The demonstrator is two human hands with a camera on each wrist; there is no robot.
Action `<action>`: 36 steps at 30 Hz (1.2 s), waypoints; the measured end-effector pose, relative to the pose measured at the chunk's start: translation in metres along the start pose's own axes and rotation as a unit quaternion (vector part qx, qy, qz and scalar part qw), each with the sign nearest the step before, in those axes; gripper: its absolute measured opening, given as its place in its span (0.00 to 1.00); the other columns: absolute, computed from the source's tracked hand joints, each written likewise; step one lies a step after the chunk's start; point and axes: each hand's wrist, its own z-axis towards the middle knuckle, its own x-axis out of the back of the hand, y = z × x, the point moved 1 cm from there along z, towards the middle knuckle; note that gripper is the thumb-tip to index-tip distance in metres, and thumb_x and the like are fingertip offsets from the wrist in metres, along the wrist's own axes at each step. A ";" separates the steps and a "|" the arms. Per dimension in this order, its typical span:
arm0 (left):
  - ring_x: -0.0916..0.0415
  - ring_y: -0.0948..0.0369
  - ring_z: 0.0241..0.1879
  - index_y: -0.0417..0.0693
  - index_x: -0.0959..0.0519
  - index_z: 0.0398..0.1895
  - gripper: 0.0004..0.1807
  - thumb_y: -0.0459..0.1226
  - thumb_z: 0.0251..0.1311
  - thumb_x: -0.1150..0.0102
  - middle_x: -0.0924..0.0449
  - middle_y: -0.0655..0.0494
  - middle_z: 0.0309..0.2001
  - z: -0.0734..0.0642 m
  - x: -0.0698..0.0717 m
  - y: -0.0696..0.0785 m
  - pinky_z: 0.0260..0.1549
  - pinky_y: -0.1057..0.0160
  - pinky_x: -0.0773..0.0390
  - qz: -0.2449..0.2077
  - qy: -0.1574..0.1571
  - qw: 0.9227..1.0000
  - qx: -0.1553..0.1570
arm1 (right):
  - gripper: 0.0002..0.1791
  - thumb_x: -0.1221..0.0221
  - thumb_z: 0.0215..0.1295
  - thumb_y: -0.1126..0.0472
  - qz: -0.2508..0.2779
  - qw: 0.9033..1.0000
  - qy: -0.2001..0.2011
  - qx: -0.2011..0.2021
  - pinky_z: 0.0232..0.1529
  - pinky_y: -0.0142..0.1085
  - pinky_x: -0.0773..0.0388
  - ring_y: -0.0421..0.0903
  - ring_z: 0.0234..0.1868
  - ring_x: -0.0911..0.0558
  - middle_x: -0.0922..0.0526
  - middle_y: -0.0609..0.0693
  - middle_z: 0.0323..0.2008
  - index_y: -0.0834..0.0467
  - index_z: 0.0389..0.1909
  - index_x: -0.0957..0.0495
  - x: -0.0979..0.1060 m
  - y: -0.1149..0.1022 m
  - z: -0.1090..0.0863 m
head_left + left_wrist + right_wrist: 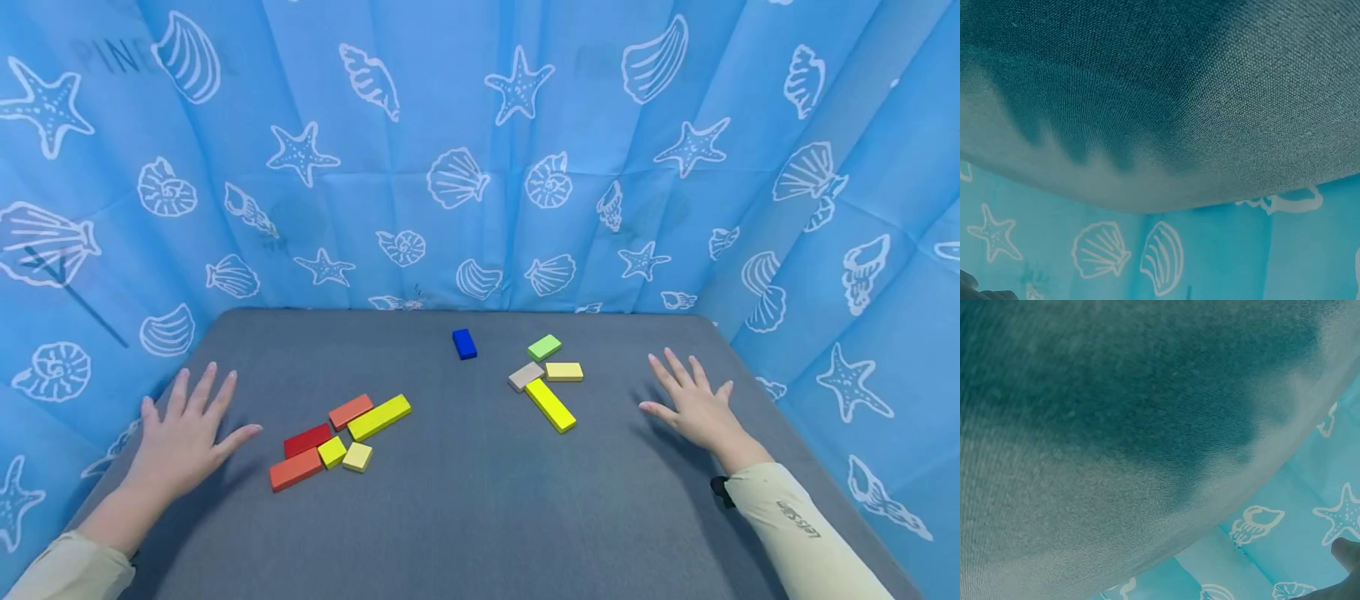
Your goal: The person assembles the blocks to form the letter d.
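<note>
My left hand [180,446] is spread over the table's left side, fingers straight and holding nothing. Nearest to it lie a red block [307,441] and an orange block [296,470]. Beside these are another orange block [351,412], a long yellow block [380,417], a small yellow block [332,452] and a pale yellow block [357,457]. My right hand [693,408] is spread at the right, also with nothing in it. Left of it lie a pale yellow block [564,372], a long yellow block [551,406], a grey block [527,377] and a green block [544,347].
A dark blue block [464,344] lies alone near the back edge of the grey table [465,525]. Behind and beside the table hangs a blue curtain [487,225] printed with white shells and starfish. Both wrist views show mostly shadowed tabletop and curtain.
</note>
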 end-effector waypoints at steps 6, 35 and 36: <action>0.69 0.30 0.70 0.39 0.56 0.76 0.52 0.57 0.61 0.43 0.57 0.28 0.72 0.000 0.002 0.008 0.55 0.22 0.66 -0.028 -0.018 0.999 -0.025 | 0.49 0.44 0.67 0.39 0.028 1.000 0.006 0.007 0.53 0.79 0.66 0.75 0.70 0.58 0.58 0.67 0.74 0.55 0.78 0.59 0.001 -0.002 -0.003; 0.33 0.62 0.31 0.46 0.26 0.63 0.33 0.45 0.53 0.30 0.26 0.59 0.34 0.053 -0.027 0.089 0.32 0.63 0.31 -0.032 0.013 0.936 -0.351 | 0.52 0.31 0.59 0.57 0.188 0.955 -0.201 0.113 0.47 0.48 0.25 0.56 0.50 0.24 0.25 0.62 0.55 0.59 0.76 0.53 -0.011 -0.071 0.036; 0.35 0.63 0.30 0.46 0.26 0.64 0.33 0.46 0.55 0.31 0.27 0.60 0.32 0.055 -0.028 0.091 0.31 0.63 0.32 -0.030 -0.002 0.938 -0.345 | 0.52 0.31 0.58 0.58 0.191 0.953 -0.207 0.113 0.46 0.47 0.25 0.55 0.48 0.24 0.25 0.61 0.54 0.58 0.77 0.53 -0.012 -0.073 0.038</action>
